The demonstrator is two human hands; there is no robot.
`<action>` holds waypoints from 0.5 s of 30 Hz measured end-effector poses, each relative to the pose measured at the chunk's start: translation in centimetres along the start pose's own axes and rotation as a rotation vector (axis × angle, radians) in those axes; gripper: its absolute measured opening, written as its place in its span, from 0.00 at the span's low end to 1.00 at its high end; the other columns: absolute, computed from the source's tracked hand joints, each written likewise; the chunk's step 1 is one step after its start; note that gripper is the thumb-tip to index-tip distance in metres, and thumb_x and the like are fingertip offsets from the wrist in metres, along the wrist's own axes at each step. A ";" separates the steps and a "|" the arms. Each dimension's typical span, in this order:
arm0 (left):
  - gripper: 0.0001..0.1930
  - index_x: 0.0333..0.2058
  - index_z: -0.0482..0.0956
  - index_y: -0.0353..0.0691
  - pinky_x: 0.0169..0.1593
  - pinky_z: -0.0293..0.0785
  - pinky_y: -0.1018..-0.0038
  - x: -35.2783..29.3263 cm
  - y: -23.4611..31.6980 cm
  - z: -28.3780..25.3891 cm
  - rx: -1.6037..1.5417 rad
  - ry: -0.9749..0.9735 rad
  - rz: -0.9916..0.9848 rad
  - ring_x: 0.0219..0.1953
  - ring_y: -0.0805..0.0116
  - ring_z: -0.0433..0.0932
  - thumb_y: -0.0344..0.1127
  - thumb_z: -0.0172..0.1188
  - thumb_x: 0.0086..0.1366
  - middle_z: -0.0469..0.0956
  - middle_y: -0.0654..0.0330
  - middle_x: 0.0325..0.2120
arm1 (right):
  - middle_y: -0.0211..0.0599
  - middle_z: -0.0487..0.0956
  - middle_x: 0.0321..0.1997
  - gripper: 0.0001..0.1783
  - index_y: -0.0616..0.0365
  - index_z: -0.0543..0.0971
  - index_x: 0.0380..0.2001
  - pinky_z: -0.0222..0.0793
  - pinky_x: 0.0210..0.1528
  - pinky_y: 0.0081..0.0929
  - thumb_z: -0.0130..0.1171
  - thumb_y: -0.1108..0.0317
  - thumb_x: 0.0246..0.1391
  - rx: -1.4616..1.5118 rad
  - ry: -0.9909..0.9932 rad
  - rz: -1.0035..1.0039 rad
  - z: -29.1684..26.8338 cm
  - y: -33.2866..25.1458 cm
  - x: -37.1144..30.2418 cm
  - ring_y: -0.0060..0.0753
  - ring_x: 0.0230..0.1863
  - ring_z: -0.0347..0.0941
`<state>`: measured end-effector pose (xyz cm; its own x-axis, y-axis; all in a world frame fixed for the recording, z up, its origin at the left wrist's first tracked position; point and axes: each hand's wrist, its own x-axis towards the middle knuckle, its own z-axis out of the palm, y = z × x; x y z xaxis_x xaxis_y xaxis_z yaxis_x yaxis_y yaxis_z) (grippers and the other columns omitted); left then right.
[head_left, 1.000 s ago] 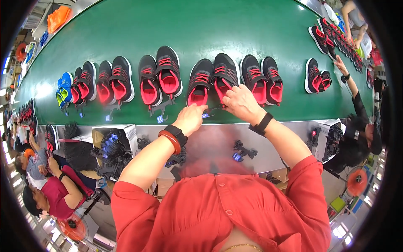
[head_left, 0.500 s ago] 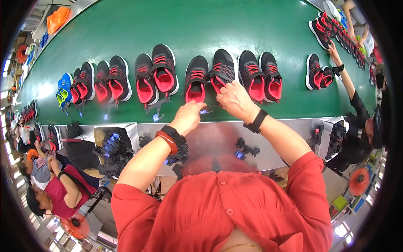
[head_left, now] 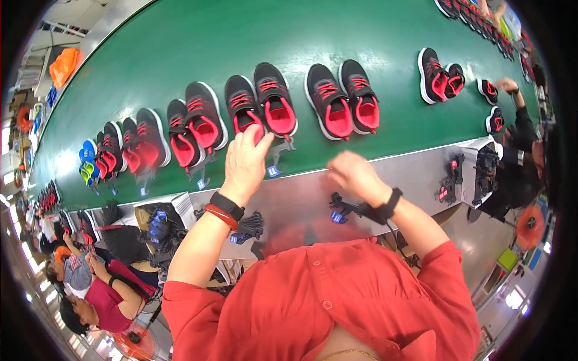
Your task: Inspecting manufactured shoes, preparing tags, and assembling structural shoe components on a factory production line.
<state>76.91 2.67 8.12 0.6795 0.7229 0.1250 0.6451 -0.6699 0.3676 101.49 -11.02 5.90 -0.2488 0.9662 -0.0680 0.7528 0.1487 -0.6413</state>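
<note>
My left hand (head_left: 245, 163) is at the heel of a black sports shoe (head_left: 241, 99) with red laces and lining, fingers over its back edge and thumb to the side. Its mate (head_left: 274, 90) stands close on the right, with a black shoe hanger (head_left: 289, 144) at its heel and a blue tag (head_left: 273, 171) hanging below. My right hand (head_left: 356, 173), slightly blurred, hovers over the metal ledge (head_left: 295, 204) with loosely bent fingers and nothing visible in them. Just below it lies a loose black hanger (head_left: 345, 206). Another pair of shoes (head_left: 331, 99) stands to the right.
More shoe pairs (head_left: 195, 120) line the green table (head_left: 361, 36) to the left, ending with a blue pair (head_left: 88, 162). Boxes of hangers (head_left: 159, 225) stand on both sides. At the right, a co-worker's arm (head_left: 518, 99) reaches over small shoes (head_left: 487, 90).
My right hand has left the shoe's heel and come back over the ledge. My left hand has shifted onto the left shoe's heel. My view has turned, and the co-worker's hand has moved.
</note>
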 end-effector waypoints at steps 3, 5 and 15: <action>0.20 0.43 0.77 0.39 0.43 0.74 0.64 2.4 3.3 2.6 -0.199 -0.049 0.148 0.41 0.56 0.75 0.20 0.55 0.48 0.73 0.54 0.42 | 0.40 0.74 0.33 0.16 0.57 0.73 0.32 0.68 0.41 0.38 0.66 0.66 0.40 -0.005 -0.207 0.132 -0.2 -0.9 -5.5 0.45 0.38 0.71; 0.21 0.47 0.74 0.39 0.43 0.75 0.62 4.3 6.0 4.7 -0.250 -0.080 0.125 0.43 0.54 0.75 0.21 0.55 0.52 0.73 0.55 0.43 | 0.39 0.74 0.32 0.16 0.57 0.73 0.31 0.68 0.42 0.36 0.67 0.64 0.39 -0.012 -0.191 0.161 0.0 -1.5 -7.5 0.43 0.39 0.71; 0.08 0.35 0.72 0.35 0.40 0.72 0.61 5.9 6.9 10.9 -0.397 -0.299 0.047 0.39 0.48 0.76 0.24 0.58 0.56 0.75 0.52 0.34 | 0.37 0.75 0.29 0.10 0.56 0.76 0.25 0.68 0.42 0.36 0.66 0.66 0.40 0.072 -0.145 0.319 1.6 2.9 -11.4 0.43 0.37 0.71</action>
<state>89.17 0.50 1.32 0.8126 0.5745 -0.0981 0.4680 -0.5429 0.6973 105.60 -21.92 3.60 -0.0958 0.9207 -0.3783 0.7627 -0.1764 -0.6222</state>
